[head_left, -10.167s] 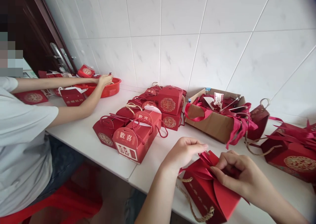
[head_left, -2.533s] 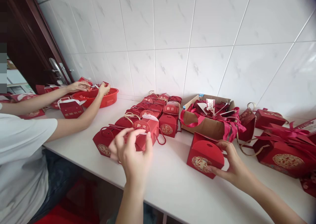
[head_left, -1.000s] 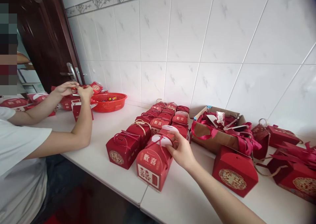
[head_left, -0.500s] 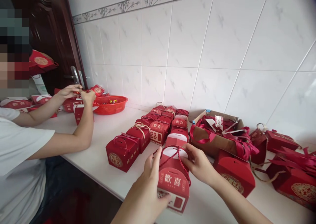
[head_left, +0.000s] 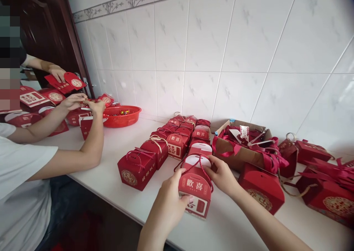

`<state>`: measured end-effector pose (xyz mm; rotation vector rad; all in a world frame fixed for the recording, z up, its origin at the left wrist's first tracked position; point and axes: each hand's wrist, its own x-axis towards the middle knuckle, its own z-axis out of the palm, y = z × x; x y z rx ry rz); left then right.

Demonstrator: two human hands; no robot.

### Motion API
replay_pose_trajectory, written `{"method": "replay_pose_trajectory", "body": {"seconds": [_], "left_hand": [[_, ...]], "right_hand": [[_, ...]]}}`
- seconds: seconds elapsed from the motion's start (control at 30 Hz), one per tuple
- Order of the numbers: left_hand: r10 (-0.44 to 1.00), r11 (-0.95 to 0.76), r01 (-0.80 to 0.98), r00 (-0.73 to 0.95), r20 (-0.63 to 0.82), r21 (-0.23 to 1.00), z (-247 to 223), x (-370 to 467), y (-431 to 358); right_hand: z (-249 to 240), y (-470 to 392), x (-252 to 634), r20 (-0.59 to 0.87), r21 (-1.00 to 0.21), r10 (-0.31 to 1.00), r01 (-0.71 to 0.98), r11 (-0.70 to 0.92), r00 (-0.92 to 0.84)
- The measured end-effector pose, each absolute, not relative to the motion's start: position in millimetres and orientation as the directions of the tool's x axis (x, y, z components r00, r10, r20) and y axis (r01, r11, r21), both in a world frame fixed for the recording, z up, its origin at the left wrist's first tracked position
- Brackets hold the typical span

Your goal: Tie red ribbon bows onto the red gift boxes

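left hand (head_left: 171,195) gripping red box (head_left: 195,186), right hand (head_left: 222,173) by its cord (head_left: 201,166), can't tell if pinching; if i squeeze hard, might dent

The left hand's (head_left: 169,197) fingers (head_left: 179,174) cover part of the white printed label (head_left: 199,206) on the cord-handled red cardboard box (head_left: 193,184). The left edge cuts off a white-shirted co-worker (head_left: 26,162); what they pinch is too small to tell. Crimson ribbons (head_left: 275,157) hide the bottom of the brown cardboard carton (head_left: 240,156). The right edge crops a ribbon-topped red cardboard box (head_left: 313,192).
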<state>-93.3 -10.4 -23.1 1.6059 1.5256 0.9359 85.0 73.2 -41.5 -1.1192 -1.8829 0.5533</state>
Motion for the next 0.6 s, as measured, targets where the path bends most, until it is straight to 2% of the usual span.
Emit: {"method": "replay_pose_trajectory", "body": {"seconds": [0.17, 0.23, 0.3, 0.4, 0.47, 0.53, 0.6], "left_hand": [[0.997, -0.025, 0.462, 0.082, -0.014, 0.887, -19.7, -103.1, -10.0], [0.996, -0.061, 0.482, 0.091, 0.019, 0.874, -20.5, -107.5, -14.4], [0.992, -0.123, 0.533, 0.053, 0.112, 0.837, -22.1, -113.0, -21.2], [0.916, -0.168, 0.610, -0.193, 0.351, 0.775, -20.7, -129.0, -29.1], [0.765, -0.133, 0.595, -0.447, 0.464, 0.793, -13.7, -149.0, -25.7], [0.640, -0.144, 0.479, -0.622, 0.451, 0.866, -1.8, -177.0, -11.4], [0.655, -0.219, 0.319, -0.653, 0.381, 0.922, 11.4, -209.1, 12.7]], "right_hand": [[-49.1, 71.1, 79.9, 0.483, -0.712, 0.856, 0.486, 0.506, -0.184], [-54.6, 68.0, 80.1, 0.518, -0.703, 0.842, 0.487, 0.518, -0.149], [-65.1, 64.8, 80.9, 0.587, -0.665, 0.803, 0.507, 0.549, -0.100], [-87.5, 62.5, 82.0, 0.711, -0.573, 0.703, 0.555, 0.603, -0.030], [-101.4, 63.9, 83.0, 0.775, -0.529, 0.632, 0.560, 0.638, 0.013], [-110.5, 67.0, 84.5, 0.820, -0.508, 0.570, 0.532, 0.677, 0.058], [-114.6, 70.1, 86.2, 0.830, -0.516, 0.550, 0.507, 0.691, 0.094]]}}
